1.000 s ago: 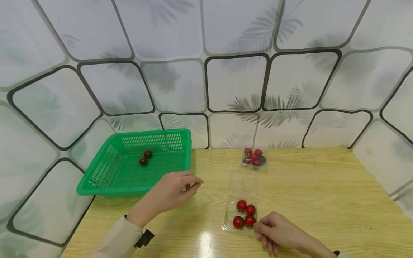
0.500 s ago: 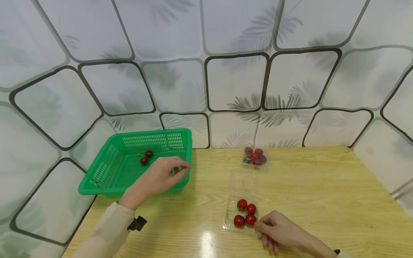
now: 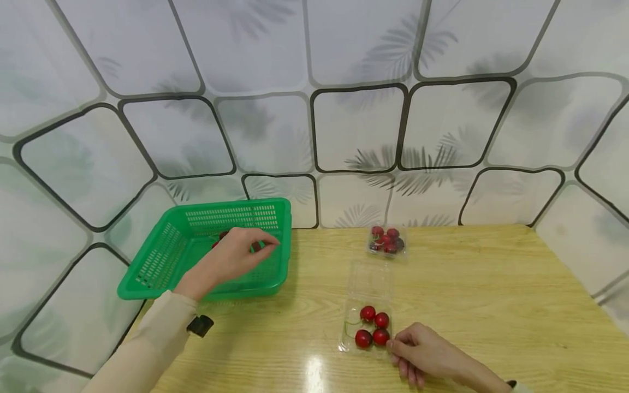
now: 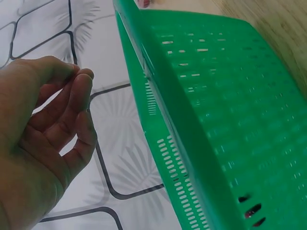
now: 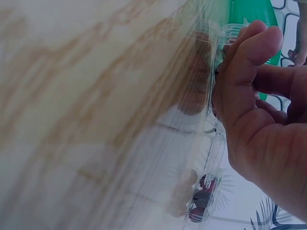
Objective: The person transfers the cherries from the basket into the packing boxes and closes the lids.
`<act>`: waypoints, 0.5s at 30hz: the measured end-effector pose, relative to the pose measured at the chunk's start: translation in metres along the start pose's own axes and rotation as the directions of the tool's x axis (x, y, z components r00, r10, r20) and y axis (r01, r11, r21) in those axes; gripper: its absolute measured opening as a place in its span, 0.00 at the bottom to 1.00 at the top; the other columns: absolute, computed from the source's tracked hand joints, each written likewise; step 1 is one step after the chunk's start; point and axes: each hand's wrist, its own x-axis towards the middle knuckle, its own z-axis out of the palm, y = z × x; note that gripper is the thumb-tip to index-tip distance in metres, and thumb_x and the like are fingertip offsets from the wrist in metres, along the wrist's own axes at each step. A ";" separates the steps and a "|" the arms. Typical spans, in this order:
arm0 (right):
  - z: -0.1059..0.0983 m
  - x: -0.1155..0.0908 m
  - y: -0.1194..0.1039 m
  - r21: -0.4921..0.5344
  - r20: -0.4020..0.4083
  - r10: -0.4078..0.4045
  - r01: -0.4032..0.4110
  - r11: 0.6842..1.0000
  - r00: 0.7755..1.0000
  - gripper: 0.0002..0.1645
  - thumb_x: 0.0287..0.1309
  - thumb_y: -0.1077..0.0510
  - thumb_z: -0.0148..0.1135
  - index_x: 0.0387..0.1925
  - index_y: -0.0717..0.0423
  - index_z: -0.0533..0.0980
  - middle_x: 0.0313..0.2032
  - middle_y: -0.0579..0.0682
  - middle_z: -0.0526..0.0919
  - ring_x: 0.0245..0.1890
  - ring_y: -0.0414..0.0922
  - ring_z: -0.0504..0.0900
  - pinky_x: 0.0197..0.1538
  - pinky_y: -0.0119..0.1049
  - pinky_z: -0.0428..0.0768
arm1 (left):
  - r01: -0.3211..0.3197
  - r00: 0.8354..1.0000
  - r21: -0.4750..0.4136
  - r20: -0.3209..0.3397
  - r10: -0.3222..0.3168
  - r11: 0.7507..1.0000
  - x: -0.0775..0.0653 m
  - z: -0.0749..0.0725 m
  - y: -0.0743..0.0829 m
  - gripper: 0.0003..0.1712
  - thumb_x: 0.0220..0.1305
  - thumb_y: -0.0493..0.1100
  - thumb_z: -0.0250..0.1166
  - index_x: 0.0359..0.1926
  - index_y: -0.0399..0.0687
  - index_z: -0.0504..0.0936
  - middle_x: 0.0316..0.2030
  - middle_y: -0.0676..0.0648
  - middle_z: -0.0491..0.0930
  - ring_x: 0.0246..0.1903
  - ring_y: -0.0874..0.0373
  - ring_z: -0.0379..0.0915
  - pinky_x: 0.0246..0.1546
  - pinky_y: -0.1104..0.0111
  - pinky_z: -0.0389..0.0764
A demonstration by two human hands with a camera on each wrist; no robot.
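Observation:
My left hand [image 3: 235,254] hovers over the green plastic basket [image 3: 231,204], covering part of two dark red cherries [image 3: 215,245] inside. In the left wrist view, its thumb and fingertips meet with nothing visible between them. My right hand [image 3: 426,352] rests on the table and pinches the near right edge of a clear plastic clamshell box [image 3: 350,341]. Several red cherries [image 3: 363,338], some with green stems, sit in the box's base. Its lid [image 3: 370,278] lies folded back, away from me.
Behind the open box stands another clear box [image 3: 388,241] filled with cherries. A patterned white curtain [image 3: 354,131] surrounds the wooden table [image 3: 481,289] at the back and sides.
My left hand has moved left and away from me, from the table beside the basket to above its inside. The right hand keeps its place at the box edge.

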 end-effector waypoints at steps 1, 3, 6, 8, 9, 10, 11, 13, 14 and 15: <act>0.000 0.000 0.000 -0.002 0.001 -0.005 0.005 1.000 1.000 0.22 0.77 0.53 0.53 0.29 0.63 0.80 0.19 0.45 0.81 0.14 0.33 0.76 0.18 0.23 0.76 | 0.007 1.000 0.002 0.003 -0.007 1.000 0.001 -0.001 -0.002 0.13 0.75 0.43 0.60 0.54 0.52 0.88 0.49 0.52 0.88 0.38 0.63 0.82 0.36 0.70 0.81; -0.001 0.000 0.001 -0.003 0.000 -0.015 0.015 1.000 1.000 0.22 0.77 0.53 0.53 0.29 0.64 0.80 0.19 0.45 0.81 0.14 0.34 0.76 0.18 0.23 0.75 | 0.022 1.000 0.002 0.005 -0.022 1.000 0.004 -0.003 -0.006 0.13 0.75 0.43 0.61 0.54 0.52 0.88 0.49 0.51 0.89 0.38 0.62 0.82 0.36 0.68 0.82; -0.001 0.000 0.001 -0.011 -0.005 -0.020 0.020 1.000 1.000 0.22 0.77 0.53 0.53 0.29 0.64 0.80 0.18 0.44 0.80 0.14 0.34 0.76 0.17 0.23 0.75 | 0.052 0.999 0.006 0.009 -0.052 0.999 0.008 -0.006 -0.014 0.13 0.75 0.43 0.60 0.53 0.52 0.88 0.49 0.50 0.89 0.40 0.60 0.82 0.39 0.64 0.83; -0.001 -0.001 0.002 -0.017 -0.005 -0.017 0.017 1.000 1.000 0.22 0.76 0.53 0.54 0.29 0.63 0.80 0.18 0.44 0.80 0.14 0.33 0.76 0.17 0.23 0.74 | 0.078 0.997 0.012 0.016 -0.078 0.997 0.011 -0.008 -0.021 0.13 0.75 0.43 0.60 0.53 0.53 0.88 0.49 0.50 0.89 0.41 0.58 0.83 0.41 0.62 0.84; -0.001 -0.001 0.002 -0.019 -0.006 -0.015 0.015 1.000 1.000 0.22 0.76 0.53 0.54 0.28 0.63 0.80 0.18 0.44 0.80 0.14 0.33 0.76 0.17 0.23 0.74 | 0.090 0.996 0.016 0.022 -0.090 0.996 0.012 -0.010 -0.025 0.13 0.75 0.43 0.60 0.53 0.52 0.88 0.49 0.49 0.88 0.42 0.57 0.84 0.42 0.61 0.84; -0.001 -0.001 0.002 -0.022 -0.005 -0.013 0.013 1.000 1.000 0.22 0.76 0.53 0.54 0.28 0.63 0.80 0.18 0.44 0.80 0.14 0.33 0.76 0.17 0.23 0.74 | 0.104 0.994 0.018 0.028 -0.105 0.994 0.014 -0.011 -0.029 0.14 0.75 0.43 0.59 0.53 0.52 0.88 0.49 0.49 0.88 0.43 0.56 0.84 0.43 0.60 0.85; -0.001 -0.001 0.001 -0.022 -0.006 -0.012 0.012 1.000 1.000 0.22 0.76 0.53 0.54 0.28 0.63 0.80 0.18 0.44 0.80 0.13 0.33 0.76 0.17 0.23 0.74 | 0.115 0.993 0.018 0.036 -0.116 0.993 0.015 -0.012 -0.032 0.14 0.76 0.43 0.59 0.54 0.51 0.88 0.50 0.48 0.88 0.43 0.55 0.85 0.43 0.59 0.85; 0.000 -0.001 0.001 -0.022 -0.006 -0.012 0.012 1.000 1.000 0.22 0.76 0.53 0.54 0.28 0.63 0.80 0.18 0.44 0.80 0.13 0.33 0.76 0.17 0.23 0.74 | 0.136 0.989 0.012 0.051 -0.136 0.991 0.017 -0.015 -0.039 0.15 0.76 0.44 0.58 0.55 0.50 0.87 0.50 0.46 0.88 0.44 0.52 0.85 0.42 0.59 0.85; 0.000 -0.001 0.001 -0.021 -0.007 -0.015 0.015 1.000 1.000 0.22 0.76 0.54 0.54 0.28 0.63 0.80 0.18 0.44 0.80 0.13 0.33 0.76 0.17 0.23 0.74 | 0.148 0.987 0.009 0.057 -0.148 0.989 0.018 -0.017 -0.042 0.15 0.77 0.44 0.57 0.56 0.49 0.86 0.51 0.45 0.88 0.45 0.52 0.85 0.42 0.59 0.85; 0.000 -0.001 0.001 -0.020 -0.008 -0.017 0.017 1.000 1.000 0.22 0.76 0.53 0.54 0.28 0.63 0.80 0.18 0.44 0.80 0.13 0.33 0.75 0.17 0.22 0.74 | 0.157 0.986 0.003 0.060 -0.157 0.988 0.018 -0.019 -0.046 0.16 0.77 0.44 0.57 0.57 0.48 0.86 0.51 0.44 0.87 0.45 0.51 0.85 0.40 0.58 0.84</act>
